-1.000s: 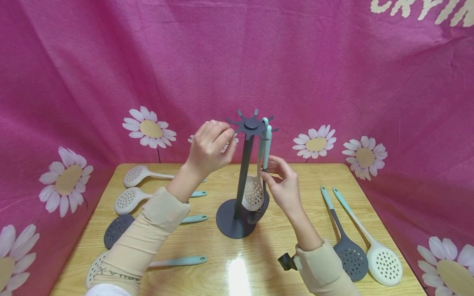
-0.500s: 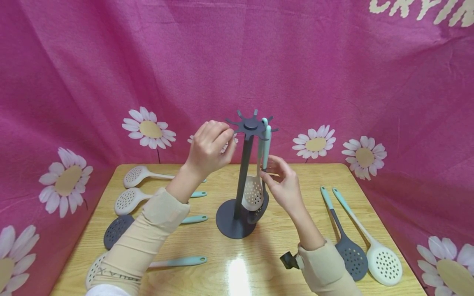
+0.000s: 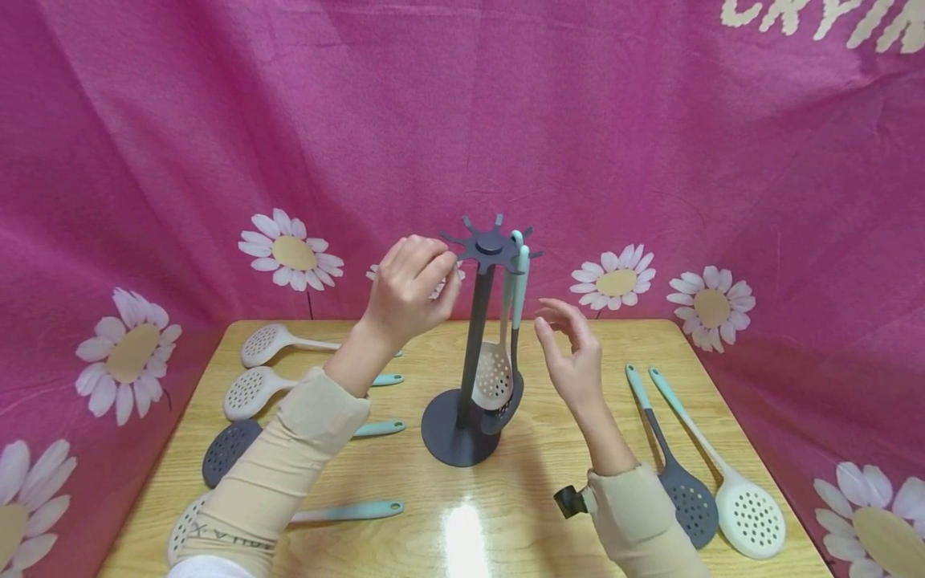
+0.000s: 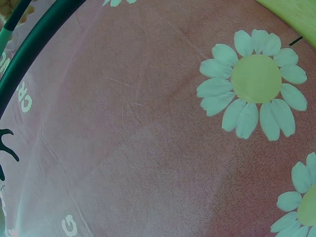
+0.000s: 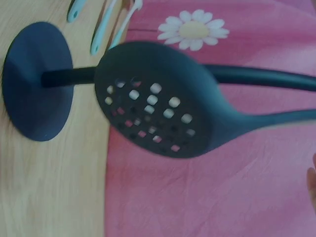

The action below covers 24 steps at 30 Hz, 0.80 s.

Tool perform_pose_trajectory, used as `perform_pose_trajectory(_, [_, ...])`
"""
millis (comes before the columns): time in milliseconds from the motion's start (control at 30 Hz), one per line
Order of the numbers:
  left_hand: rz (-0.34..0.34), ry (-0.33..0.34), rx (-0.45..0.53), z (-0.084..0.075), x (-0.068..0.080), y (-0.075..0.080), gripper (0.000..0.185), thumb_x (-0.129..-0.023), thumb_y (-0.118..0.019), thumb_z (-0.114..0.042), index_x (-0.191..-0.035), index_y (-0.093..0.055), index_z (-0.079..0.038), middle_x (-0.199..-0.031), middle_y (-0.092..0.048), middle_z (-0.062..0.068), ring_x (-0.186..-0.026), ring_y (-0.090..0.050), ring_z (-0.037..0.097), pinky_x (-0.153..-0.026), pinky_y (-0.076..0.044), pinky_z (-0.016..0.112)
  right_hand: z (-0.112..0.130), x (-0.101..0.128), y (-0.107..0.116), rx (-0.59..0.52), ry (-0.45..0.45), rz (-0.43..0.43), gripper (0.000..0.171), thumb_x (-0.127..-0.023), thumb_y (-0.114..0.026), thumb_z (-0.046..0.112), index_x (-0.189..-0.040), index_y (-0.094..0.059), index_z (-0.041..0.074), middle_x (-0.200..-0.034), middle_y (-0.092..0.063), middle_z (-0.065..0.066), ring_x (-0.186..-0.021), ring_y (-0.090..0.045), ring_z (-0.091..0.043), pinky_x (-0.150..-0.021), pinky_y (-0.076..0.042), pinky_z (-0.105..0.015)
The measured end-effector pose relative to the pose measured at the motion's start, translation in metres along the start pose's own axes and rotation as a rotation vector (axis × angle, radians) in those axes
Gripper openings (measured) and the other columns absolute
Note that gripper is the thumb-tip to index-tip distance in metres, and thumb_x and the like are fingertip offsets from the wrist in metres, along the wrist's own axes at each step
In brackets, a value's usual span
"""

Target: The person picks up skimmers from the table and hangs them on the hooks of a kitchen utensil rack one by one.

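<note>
A dark utensil rack with a round base and hooked arms on top stands mid-table. My left hand is at its top left, fingers curled and seeming to pinch one arm's tip; the fingertips are partly hidden, and the left wrist view does not show them. On the rack's right side hang a white skimmer and, in front of it, a dark grey skimmer, both with mint handles. My right hand is just right of them, thumb and fingers apart, holding nothing. The right wrist view shows the grey skimmer's perforated head close up.
Several skimmers lie along the table's left, white ones and a dark grey one, partly behind my left forearm. At the right lie a dark grey skimmer and a white skimmer. A pink flowered cloth surrounds the table.
My right hand has let go of the hanging grey skimmer and moved a little to the right. The grey skimmer has swung slightly left. My left hand has stayed in place.
</note>
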<state>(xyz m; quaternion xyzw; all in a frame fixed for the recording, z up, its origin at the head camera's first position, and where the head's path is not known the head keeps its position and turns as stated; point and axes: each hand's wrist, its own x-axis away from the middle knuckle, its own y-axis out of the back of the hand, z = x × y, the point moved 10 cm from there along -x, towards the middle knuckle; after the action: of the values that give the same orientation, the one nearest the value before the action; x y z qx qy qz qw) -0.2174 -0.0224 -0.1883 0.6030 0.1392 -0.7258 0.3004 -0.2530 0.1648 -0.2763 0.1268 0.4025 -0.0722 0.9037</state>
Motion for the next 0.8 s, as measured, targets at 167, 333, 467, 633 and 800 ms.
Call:
perform_pose_trajectory(167, [-0.001,0.0,0.003,0.001,0.001,0.0,0.009,-0.078,-0.053,-0.001,-0.072,-0.058,0.003,-0.072,-0.056,0.013,-0.062,-0.052,0.026,-0.054,-0.043,0.033,-0.037,0.003,0.021,0.118,0.016,-0.12,0.022,-0.083,-0.058,-0.005,-0.104,-0.058,-0.01,-0.091,-0.059,-0.023,-0.087,-0.056,-0.015,-0.081,-0.044,-0.021])
perform_pose_trajectory(333, [0.001,-0.003,0.002,0.001,0.001,0.0,0.009,-0.079,-0.053,-0.001,-0.072,-0.058,0.003,-0.072,-0.056,0.013,-0.062,-0.052,0.026,-0.054,-0.043,0.033,-0.079,0.007,0.044,0.29,0.008,-0.192,0.024,-0.081,-0.061,-0.003,-0.105,-0.06,-0.006,-0.097,-0.059,-0.019,-0.093,-0.054,-0.025,-0.084,-0.042,-0.03])
perform_pose_trajectory(467, [0.002,-0.003,0.001,0.001,0.001,0.0,0.007,-0.077,-0.054,0.0,-0.072,-0.058,0.003,-0.072,-0.056,0.013,-0.062,-0.051,0.025,-0.053,-0.042,0.033,-0.107,0.014,0.061,0.414,-0.034,-0.214,0.027,-0.079,-0.061,-0.006,-0.105,-0.058,-0.007,-0.101,-0.057,-0.021,-0.097,-0.052,-0.032,-0.086,-0.04,-0.04])
perform_pose_trajectory(633, [0.0,-0.002,0.009,0.001,0.0,0.0,0.003,-0.072,-0.058,0.003,-0.071,-0.057,0.002,-0.071,-0.055,0.012,-0.061,-0.05,0.025,-0.052,-0.041,0.032,-0.139,0.026,0.08,0.524,-0.153,-0.178,0.034,-0.078,-0.06,-0.008,-0.111,-0.054,-0.009,-0.108,-0.054,-0.025,-0.106,-0.047,-0.037,-0.094,-0.035,-0.045])
perform_pose_trajectory(800, [-0.002,-0.003,0.016,0.001,0.0,0.0,0.002,-0.073,-0.057,0.003,-0.071,-0.057,0.002,-0.071,-0.055,0.013,-0.061,-0.05,0.025,-0.051,-0.041,0.032,-0.172,0.041,0.099,0.626,-0.31,-0.114,0.037,-0.082,-0.058,-0.004,-0.117,-0.05,-0.006,-0.117,-0.049,-0.025,-0.114,-0.043,-0.039,-0.098,-0.032,-0.048])
